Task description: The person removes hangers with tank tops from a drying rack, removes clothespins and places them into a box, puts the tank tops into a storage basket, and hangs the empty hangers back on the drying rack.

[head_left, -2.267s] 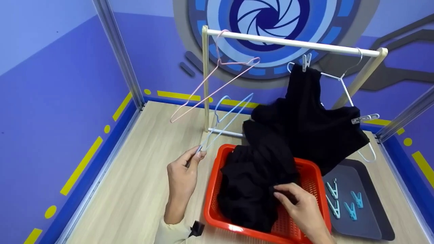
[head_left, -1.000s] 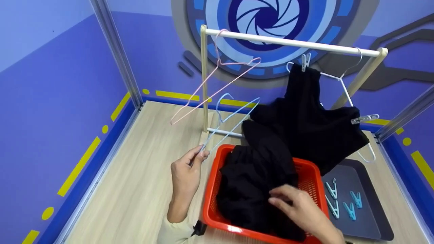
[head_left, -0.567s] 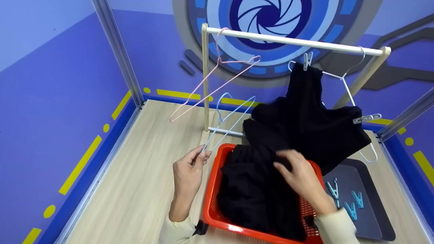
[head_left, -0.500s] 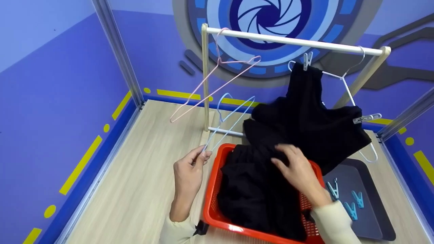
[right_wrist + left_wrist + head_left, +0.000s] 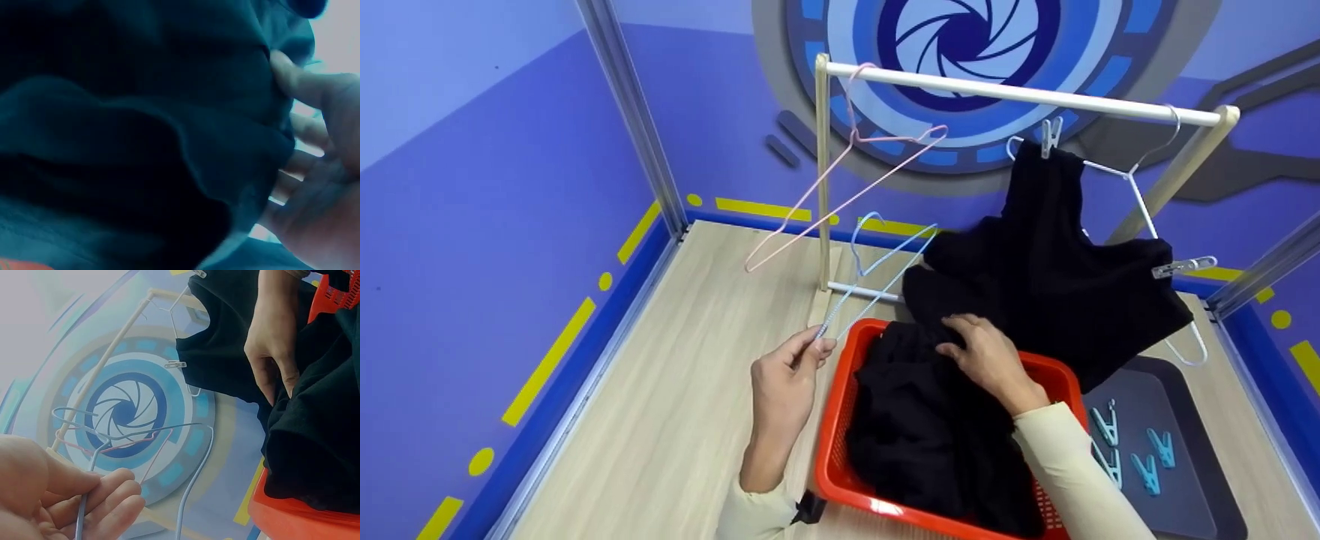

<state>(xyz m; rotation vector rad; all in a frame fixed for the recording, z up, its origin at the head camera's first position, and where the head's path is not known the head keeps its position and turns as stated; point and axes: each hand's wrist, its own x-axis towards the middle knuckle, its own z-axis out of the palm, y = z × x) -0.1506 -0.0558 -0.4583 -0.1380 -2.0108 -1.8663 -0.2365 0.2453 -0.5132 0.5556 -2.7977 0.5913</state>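
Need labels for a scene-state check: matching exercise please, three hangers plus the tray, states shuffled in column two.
Column 1
1. blue hanger
2. pink hanger
3. white hanger
4. tray

Column 2
A. has black cloth clipped to it
B. has loose pegs lying in it
C. held in the left hand
D. hooked on the rail, no clothes on it

Pairs: 1-C, 2-D, 3-A, 4-B
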